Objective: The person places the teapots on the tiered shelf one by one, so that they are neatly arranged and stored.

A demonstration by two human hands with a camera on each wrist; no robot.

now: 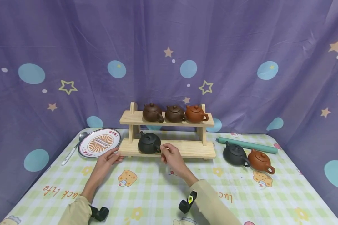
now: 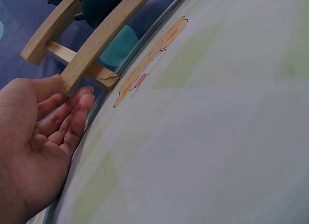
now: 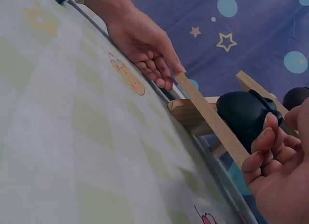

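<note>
A black teapot (image 1: 149, 143) sits on the lower board of a two-tier wooden rack (image 1: 188, 149), left of its middle. My right hand (image 1: 173, 157) pinches the teapot's handle on its right side; in the right wrist view the curled fingers (image 3: 265, 144) partly hide that handle. At the left end of the lower board, my left hand (image 1: 107, 161) holds the board's corner, its thumb against the wood and the other fingers bent below, as the left wrist view shows. Dark brown teapots (image 1: 152, 112) and a reddish-brown teapot (image 1: 195, 113) stand on the upper board.
To the right on the checked tablecloth (image 1: 157, 190) are another black teapot (image 1: 234, 154) and a reddish-brown one (image 1: 259, 160), before a green roll (image 1: 247, 145). A patterned plate (image 1: 85, 147) and a spoon (image 1: 70, 155) lie left. A purple curtain (image 1: 157, 31) hangs behind.
</note>
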